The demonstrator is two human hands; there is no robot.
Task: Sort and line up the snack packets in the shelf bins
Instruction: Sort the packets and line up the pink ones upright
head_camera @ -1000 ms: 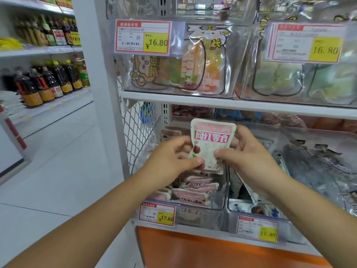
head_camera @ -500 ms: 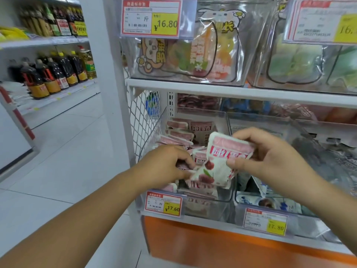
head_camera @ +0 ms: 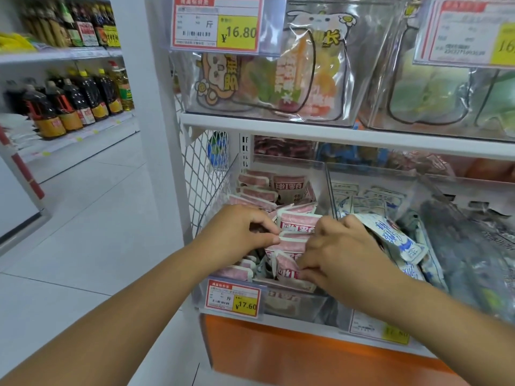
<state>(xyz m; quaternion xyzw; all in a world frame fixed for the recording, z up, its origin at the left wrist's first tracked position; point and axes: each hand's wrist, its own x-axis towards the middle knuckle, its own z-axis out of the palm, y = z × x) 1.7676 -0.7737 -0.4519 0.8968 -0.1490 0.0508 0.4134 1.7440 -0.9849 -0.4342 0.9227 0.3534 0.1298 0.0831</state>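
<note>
Working inside clear bin (head_camera: 295, 306) — noted left grip (head_camera: 242, 232) pinching upright pink snack packets (head_camera: 295, 221), right grip (head_camera: 337, 252) curled round front ones — recorded blue-white packets (head_camera: 395, 238) just beside.

You get bright, even store light; glare streaks the clear upper bins (head_camera: 359, 87), the near right price tag (head_camera: 384, 328) blurs, and straight lines bow at the edges.

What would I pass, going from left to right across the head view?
Dark brown sauce bottles → white wire mesh side panel → pink-and-white snack packets → blue-and-white snack packets → dark grey packets.
</note>
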